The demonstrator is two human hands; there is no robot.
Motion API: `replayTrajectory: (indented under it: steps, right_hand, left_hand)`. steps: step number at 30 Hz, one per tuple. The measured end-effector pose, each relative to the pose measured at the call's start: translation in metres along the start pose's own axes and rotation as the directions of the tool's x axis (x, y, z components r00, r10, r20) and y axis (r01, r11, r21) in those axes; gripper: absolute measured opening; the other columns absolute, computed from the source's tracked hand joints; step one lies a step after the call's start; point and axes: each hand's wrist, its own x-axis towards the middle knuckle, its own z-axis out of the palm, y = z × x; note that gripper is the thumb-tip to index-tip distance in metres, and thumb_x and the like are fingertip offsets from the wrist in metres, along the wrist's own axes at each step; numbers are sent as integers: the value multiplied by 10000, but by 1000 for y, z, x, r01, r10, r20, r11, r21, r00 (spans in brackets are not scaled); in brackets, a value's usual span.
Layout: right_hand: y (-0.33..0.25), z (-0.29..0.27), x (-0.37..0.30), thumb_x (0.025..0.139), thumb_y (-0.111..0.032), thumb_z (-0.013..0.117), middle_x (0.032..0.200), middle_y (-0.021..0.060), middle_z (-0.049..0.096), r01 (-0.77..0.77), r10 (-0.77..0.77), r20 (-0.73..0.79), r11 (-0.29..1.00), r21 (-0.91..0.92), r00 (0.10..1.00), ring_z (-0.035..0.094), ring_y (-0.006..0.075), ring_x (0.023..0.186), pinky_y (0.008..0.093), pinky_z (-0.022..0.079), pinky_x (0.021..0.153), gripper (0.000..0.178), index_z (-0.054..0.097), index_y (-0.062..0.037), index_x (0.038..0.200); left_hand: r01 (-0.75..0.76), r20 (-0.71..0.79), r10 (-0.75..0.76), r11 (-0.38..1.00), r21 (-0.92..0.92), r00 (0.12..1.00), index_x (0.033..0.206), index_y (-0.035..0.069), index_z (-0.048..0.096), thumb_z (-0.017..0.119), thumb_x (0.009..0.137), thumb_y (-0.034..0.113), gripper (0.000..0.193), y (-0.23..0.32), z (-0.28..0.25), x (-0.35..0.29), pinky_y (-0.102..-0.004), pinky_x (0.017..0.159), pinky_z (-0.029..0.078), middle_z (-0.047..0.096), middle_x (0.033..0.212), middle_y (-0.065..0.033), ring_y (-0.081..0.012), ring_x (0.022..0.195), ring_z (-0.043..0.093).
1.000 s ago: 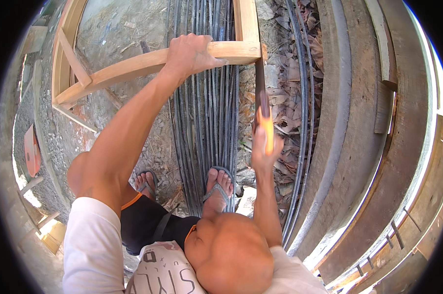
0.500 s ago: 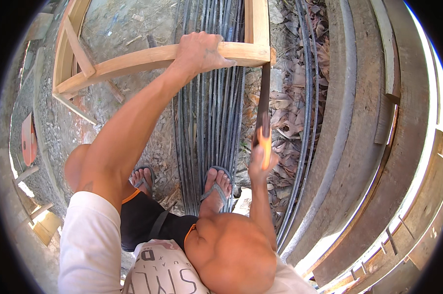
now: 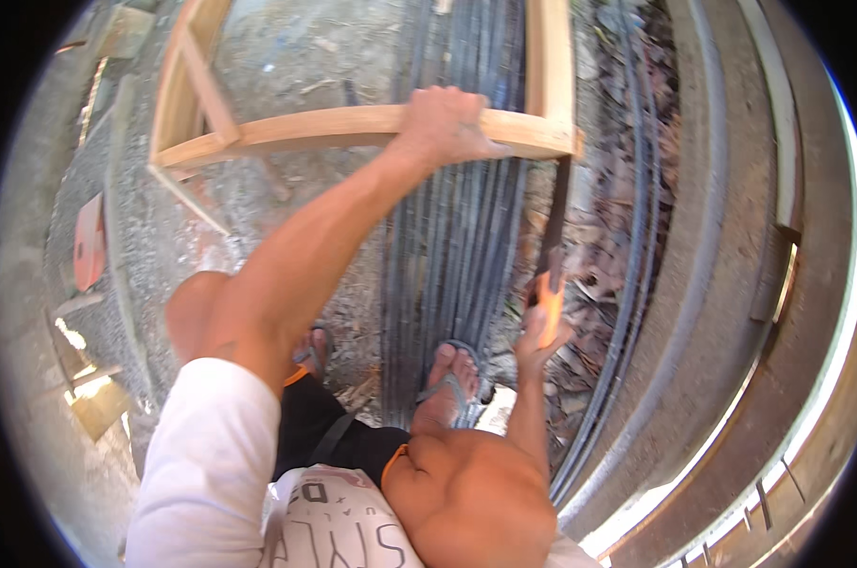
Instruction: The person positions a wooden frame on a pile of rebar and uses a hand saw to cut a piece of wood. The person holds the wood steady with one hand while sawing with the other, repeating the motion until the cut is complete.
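A pale wooden frame (image 3: pixel 326 124) spans the upper part of the view, with a slanted brace (image 3: pixel 210 87) near its left corner. My left hand (image 3: pixel 445 126) is wrapped over the near rail of this frame, to the left of its right corner. My right hand (image 3: pixel 544 327), somewhat blurred, grips the orange handle of a handsaw (image 3: pixel 558 213). The saw's dark blade runs up from the handle to the frame's right corner, where its far end meets the wood. How deep the blade sits in the wood cannot be made out.
Long dark metal bars (image 3: pixel 452 246) lie bundled on the ground under the frame, beside my sandalled foot (image 3: pixel 446 383). Thinner rods (image 3: pixel 644 227) and dry leaves (image 3: pixel 599 260) lie to the right, before wooden planks (image 3: pixel 746 161). At far left is a reddish flat piece (image 3: pixel 89 244).
The whole view has shifted, so the frame, hands and ground appear farther right and slightly lower. My left hand keeps its hold on the rail, and my right keeps the saw at the same corner.
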Motion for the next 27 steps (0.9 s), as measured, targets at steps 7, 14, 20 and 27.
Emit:
replayTrajectory:
  steps: [7, 14, 20, 27]
  right_hand:
    - [-17, 33, 91, 1100, -317, 585, 637, -28, 489, -21, 40, -67, 962, 271, 997, 410, 84, 544, 305, 308, 513, 396, 590, -40, 817]
    - [-34, -19, -43, 1112, -367, 570, 710, -2, 534, -20, -50, -326, 978, -207, 944, 451, 70, 591, 276, 344, 553, 418, 668, 26, 1009]
    - [-103, -39, -13, 1115, -362, 546, 804, 27, 604, -158, 157, 13, 979, 130, 987, 530, 90, 698, 274, 383, 604, 500, 655, 70, 1341]
    - [-86, 9, 81, 1097, -253, 607, 668, -26, 425, -280, 286, 9, 929, 244, 958, 375, 92, 626, 345, 312, 558, 372, 554, -5, 825]
  left_hand:
    - [14, 80, -15, 1000, 12, 997, 1026, 90, 821, 787, 682, 785, 777, 4, -12, 1, -444, 825, 619, 802, 943, -168, -347, 905, 793]
    - [35, 132, -35, 999, -1, 991, 1075, 100, 808, 774, 697, 776, 775, 6, -11, 2, -441, 841, 615, 805, 954, -143, -336, 914, 791]
    - [56, 192, -59, 998, 18, 980, 1116, 96, 790, 773, 700, 775, 796, 0, -14, -4, -450, 864, 613, 805, 1001, -152, -334, 942, 787]
    - [36, 137, -38, 999, 22, 990, 1108, 88, 793, 790, 707, 764, 786, 3, -16, 0, -459, 868, 611, 804, 1026, -161, -333, 967, 782]
